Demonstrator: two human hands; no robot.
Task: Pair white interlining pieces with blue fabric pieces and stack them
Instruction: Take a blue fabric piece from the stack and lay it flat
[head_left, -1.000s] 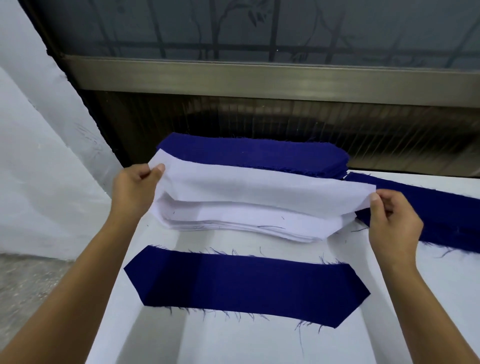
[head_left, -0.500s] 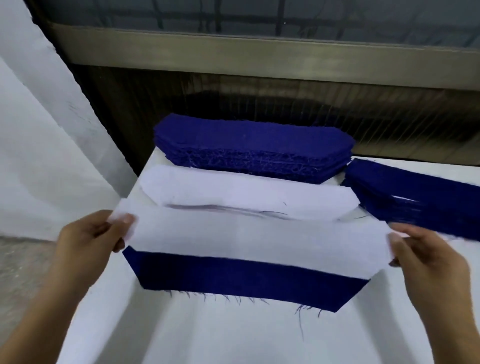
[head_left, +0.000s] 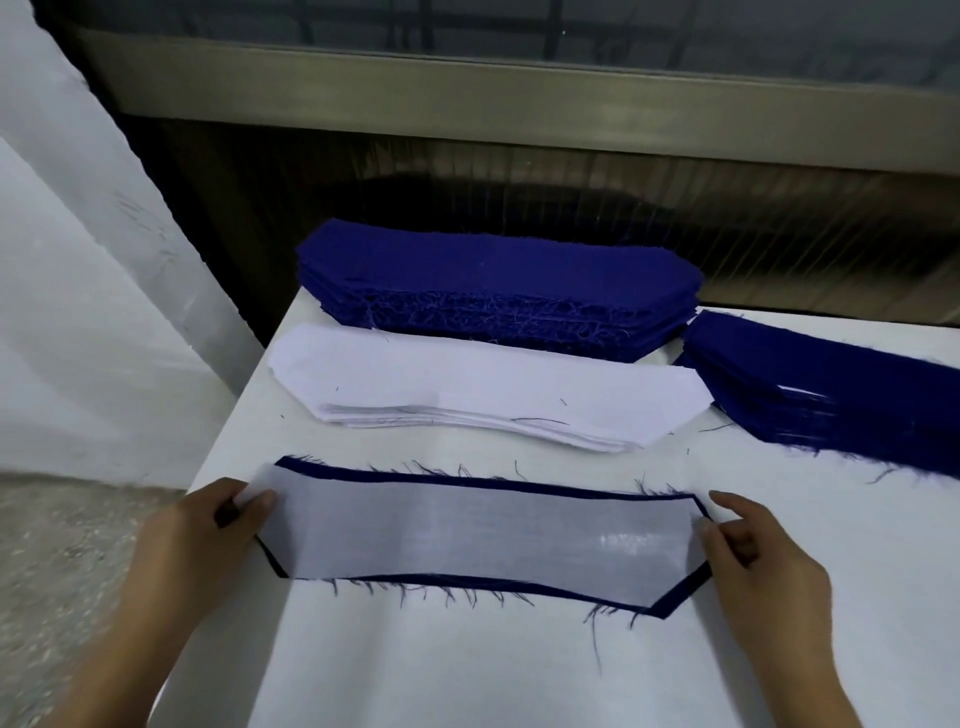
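Note:
A thin white interlining piece (head_left: 483, 535) lies flat on a single blue fabric piece (head_left: 675, 603), whose frayed edge shows as a narrow rim around it. My left hand (head_left: 208, 530) pinches the interlining's left end between thumb and fingers. My right hand (head_left: 763, 566) pinches its right end. Behind them sits a stack of white interlining pieces (head_left: 488, 395). A thick stack of blue fabric pieces (head_left: 498, 291) stands at the table's back edge.
A second, flatter pile of blue fabric (head_left: 831, 395) with white layers showing lies at the right. The white table (head_left: 467, 675) ends in a left edge beside my left arm, with floor below. A window frame and dark wall rise behind.
Both hands have carried the top interlining piece off the white stack, toward me, and lowered it onto the single blue piece, which it now nearly covers.

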